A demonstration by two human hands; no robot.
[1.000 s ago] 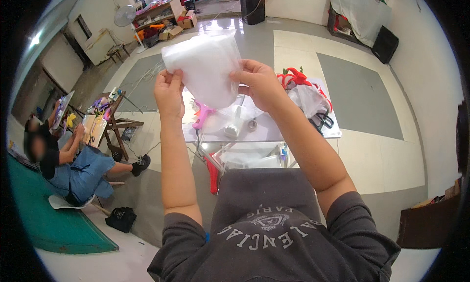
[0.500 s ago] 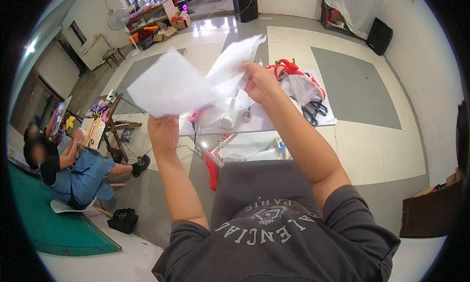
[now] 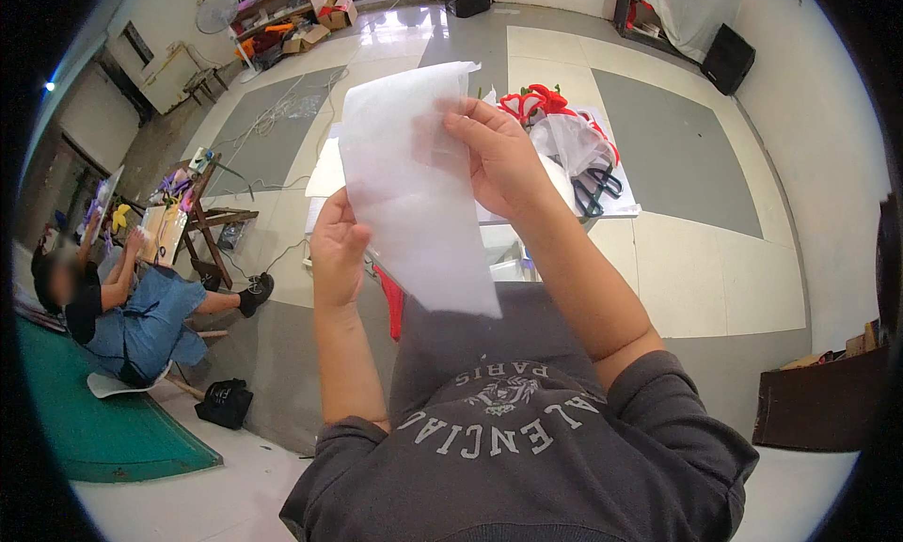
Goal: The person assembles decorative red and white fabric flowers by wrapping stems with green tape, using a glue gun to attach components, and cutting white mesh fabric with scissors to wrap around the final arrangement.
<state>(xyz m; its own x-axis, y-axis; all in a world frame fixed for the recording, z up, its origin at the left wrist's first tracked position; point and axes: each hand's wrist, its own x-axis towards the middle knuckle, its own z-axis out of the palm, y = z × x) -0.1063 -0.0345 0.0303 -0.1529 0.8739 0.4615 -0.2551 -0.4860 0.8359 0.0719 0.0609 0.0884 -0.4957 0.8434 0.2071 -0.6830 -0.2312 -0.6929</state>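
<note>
Gripping a white sheet point(image 3: 409, 204) by opposite edges, left hand point(image 3: 340, 251) and right hand point(image 3: 499, 161) presumably hold it spread, bench point(image 3: 625, 207) beyond them.

We're holding a thin white sheet point(image 3: 419, 213) up in front of us, left hand point(image 3: 340, 251) on its left edge, right hand point(image 3: 499, 157) at the upper right, fingers kinda showing through. Behind it there's our white table point(image 3: 624, 204) with red fuzzy pieces point(image 3: 538, 102) and what look like dark scissor handles point(image 3: 594, 189). Off to our left, a co-worker point(image 3: 141, 330) sits at a wooden table point(image 3: 199, 215).
</note>
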